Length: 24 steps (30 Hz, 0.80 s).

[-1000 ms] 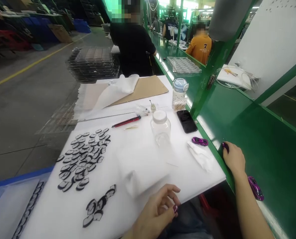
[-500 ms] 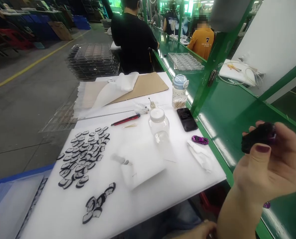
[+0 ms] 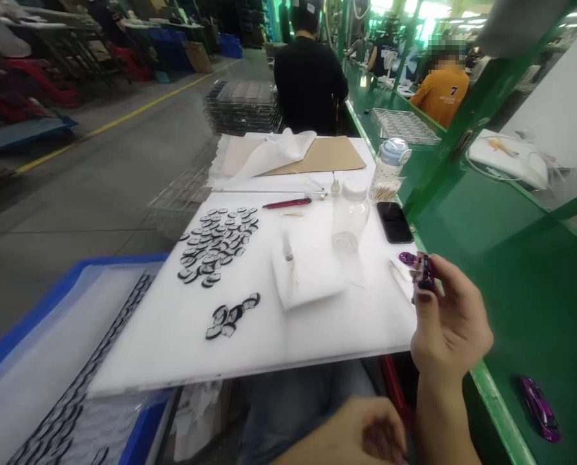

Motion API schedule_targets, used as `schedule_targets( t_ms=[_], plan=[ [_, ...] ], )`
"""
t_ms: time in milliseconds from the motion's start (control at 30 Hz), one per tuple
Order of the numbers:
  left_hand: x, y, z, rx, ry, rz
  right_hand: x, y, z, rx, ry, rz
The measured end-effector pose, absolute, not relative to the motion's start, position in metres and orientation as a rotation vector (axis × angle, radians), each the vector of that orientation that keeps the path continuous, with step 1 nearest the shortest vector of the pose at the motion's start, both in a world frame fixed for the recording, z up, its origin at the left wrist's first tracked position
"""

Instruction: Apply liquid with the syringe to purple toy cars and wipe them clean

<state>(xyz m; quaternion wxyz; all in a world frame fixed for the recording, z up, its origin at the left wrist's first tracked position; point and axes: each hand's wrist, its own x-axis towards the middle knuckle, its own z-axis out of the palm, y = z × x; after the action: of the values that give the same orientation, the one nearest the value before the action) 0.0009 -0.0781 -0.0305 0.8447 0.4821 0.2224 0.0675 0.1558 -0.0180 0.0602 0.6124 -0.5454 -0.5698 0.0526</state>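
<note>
A small purple toy car [image 3: 424, 272] is pinched between the thumb and fingers of my right hand [image 3: 450, 323], above the right edge of the white work surface [image 3: 162, 352]. Right behind it, another purple toy car [image 3: 407, 258] lies beside a crumpled white tissue [image 3: 402, 279]. My left hand [image 3: 378, 429] is low over my lap with its fingers curled in; whatever might be inside them is hidden. One more purple toy car [image 3: 539, 408] rests on the green bench [image 3: 525, 290] to the right.
Several black-edged curved pieces [image 3: 215, 245] spread over the left of the surface. Toward the right stand a clear jar [image 3: 350, 216], a phone [image 3: 395, 223] and a bottle [image 3: 389, 161]. A red cutter [image 3: 287, 203] lies behind. A blue bin [image 3: 87, 261] is at lower left.
My right hand has come left and inward from above the green bench to the surface's edge, with the car turned upright. More of my left hand shows. The view has swung right-to-left scenery shift.
</note>
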Motion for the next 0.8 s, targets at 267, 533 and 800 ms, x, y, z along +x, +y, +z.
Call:
schedule_targets(
  t_ms=[267, 533, 800],
  plan=[
    [-0.062, 0.003, 0.017, 1.672, 1.681, 1.383, 0.124, 0.034, 0.014, -1.327, -1.213, 0.750],
    [-0.055, -0.031, 0.005, 1.852, 1.686, 1.186, 0.143, -0.021, 0.029, -1.446, -1.456, 0.730],
    [-0.064, -0.032, -0.001, 2.148, 1.645, 1.395, 0.152, 0.006, 0.063, -1.016, -2.518, 0.632]
  ],
)
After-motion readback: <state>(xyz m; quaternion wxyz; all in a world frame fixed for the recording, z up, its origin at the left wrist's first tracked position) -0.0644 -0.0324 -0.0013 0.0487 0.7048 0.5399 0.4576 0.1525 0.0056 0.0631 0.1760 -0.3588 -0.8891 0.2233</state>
